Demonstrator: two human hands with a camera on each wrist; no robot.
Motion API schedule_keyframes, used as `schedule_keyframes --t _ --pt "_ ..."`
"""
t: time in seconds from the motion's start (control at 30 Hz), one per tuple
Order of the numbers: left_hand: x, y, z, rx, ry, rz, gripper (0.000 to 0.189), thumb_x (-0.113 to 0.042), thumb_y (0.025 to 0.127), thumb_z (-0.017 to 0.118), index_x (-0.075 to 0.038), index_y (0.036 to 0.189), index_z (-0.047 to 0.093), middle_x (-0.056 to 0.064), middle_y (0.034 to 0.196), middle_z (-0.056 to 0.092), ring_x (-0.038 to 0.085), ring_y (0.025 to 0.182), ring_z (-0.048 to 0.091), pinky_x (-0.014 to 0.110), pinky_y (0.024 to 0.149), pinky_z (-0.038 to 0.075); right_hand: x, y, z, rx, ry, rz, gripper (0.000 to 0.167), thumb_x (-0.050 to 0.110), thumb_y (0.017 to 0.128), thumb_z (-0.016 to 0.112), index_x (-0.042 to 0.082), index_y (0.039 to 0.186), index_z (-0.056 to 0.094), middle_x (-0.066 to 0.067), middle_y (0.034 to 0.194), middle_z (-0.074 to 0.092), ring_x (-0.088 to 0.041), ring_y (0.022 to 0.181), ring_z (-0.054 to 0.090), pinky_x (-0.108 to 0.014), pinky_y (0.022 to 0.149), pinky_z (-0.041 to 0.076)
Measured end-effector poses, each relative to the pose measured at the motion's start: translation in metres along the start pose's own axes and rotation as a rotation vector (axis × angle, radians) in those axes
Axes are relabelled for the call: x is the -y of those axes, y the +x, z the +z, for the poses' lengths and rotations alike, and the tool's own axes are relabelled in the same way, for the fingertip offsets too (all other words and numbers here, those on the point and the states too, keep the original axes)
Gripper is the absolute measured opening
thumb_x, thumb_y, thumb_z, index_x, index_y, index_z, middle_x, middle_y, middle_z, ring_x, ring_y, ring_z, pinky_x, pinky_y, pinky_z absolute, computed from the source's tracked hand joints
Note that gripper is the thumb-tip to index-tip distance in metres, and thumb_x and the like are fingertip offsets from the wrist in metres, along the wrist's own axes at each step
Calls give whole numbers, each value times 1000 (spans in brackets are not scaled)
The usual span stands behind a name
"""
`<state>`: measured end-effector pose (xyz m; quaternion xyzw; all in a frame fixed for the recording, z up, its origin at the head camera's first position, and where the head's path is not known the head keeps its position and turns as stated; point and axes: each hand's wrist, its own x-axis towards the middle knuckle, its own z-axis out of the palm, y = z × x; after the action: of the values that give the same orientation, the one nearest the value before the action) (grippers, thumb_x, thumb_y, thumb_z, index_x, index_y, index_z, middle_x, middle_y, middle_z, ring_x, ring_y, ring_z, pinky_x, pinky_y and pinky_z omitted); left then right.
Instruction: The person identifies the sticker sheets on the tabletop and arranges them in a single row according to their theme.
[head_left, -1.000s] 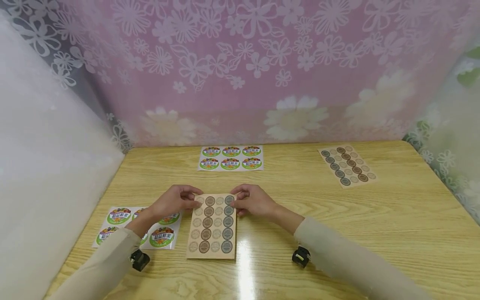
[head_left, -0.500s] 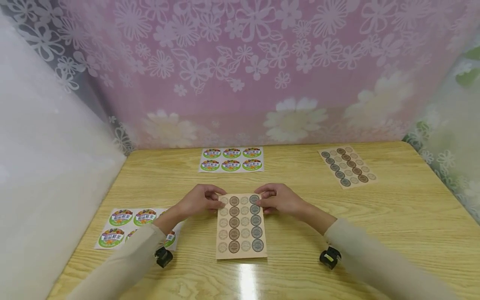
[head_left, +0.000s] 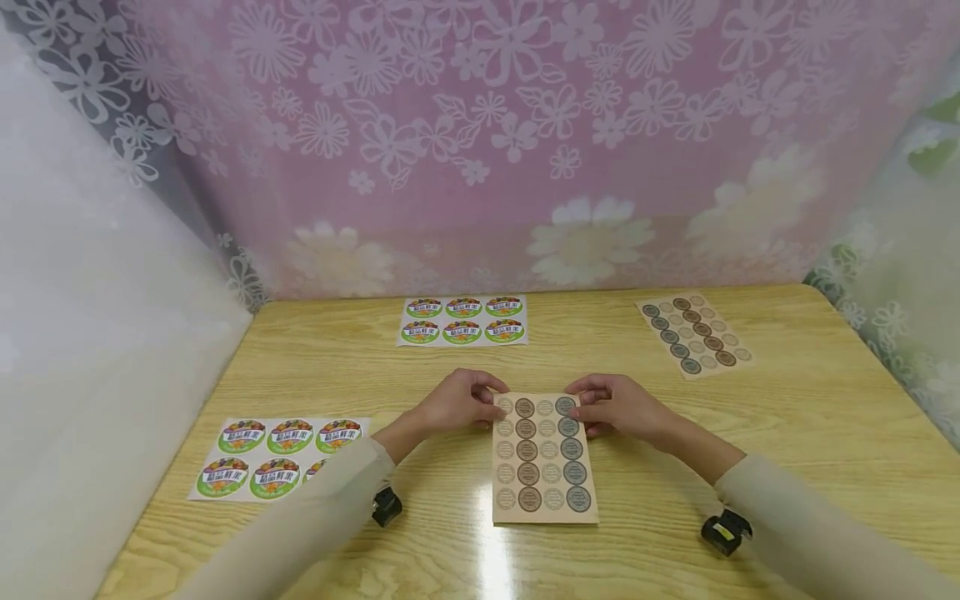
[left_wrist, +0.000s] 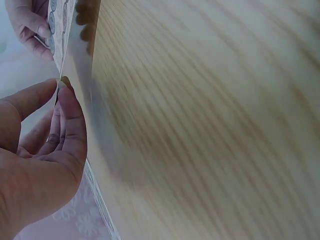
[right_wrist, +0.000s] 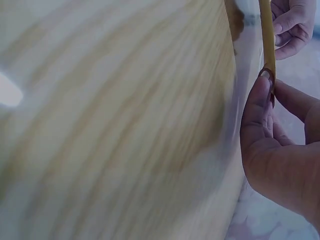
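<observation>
A tan sheet of round stickers (head_left: 538, 475), in columns of pale, brown and grey-blue circles, is held between both hands near the middle of the table. My left hand (head_left: 459, 402) pinches its far left corner between thumb and fingers. At the far right corner, my right hand (head_left: 624, 407) pinches it the same way. In the left wrist view the sheet (left_wrist: 59, 42) appears almost edge-on, raised off the wood, with the left hand (left_wrist: 47, 135) at its edge. The right wrist view shows the right hand (right_wrist: 280, 135) gripping the sheet's thin edge (right_wrist: 267, 35).
A white sheet of fruit-label stickers (head_left: 258, 454) lies at the left, partly under the left sleeve. Another fruit-label sheet (head_left: 462, 321) lies at the table's back edge. A second tan sticker sheet (head_left: 696, 336) rests at the back right. Floral curtains (head_left: 465, 167) surround the wooden table (head_left: 795, 400).
Both hands have carried the tan sticker sheet to the right across the table. More of the left fruit-label sheet now shows from under the sleeve. The other sheets have stayed put.
</observation>
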<state>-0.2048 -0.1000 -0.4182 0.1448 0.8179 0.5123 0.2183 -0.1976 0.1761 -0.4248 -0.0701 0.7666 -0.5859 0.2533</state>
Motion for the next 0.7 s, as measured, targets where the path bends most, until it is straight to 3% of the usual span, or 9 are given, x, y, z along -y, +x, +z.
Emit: schedule_keyframes --t 0.43,0.7 --pt "-15 21 38 11 216 50 35 -8 85 73 -4 118 66 -2 78 59 10 66 50 22 61 42 -13 -25 -33 -28 -63 12 52 13 89 69 -8 132 48 -12 99 55 -18 83 63 -35 70 55" --pt "-23 35 53 19 339 74 34 -12 85 73 -6 118 66 -5 76 58 7 63 49 20 60 42 -18 -33 -44 -91 -197 5 49 15 89 70 -8 129 52 -12 99 55 -18 83 60 -31 69 54"
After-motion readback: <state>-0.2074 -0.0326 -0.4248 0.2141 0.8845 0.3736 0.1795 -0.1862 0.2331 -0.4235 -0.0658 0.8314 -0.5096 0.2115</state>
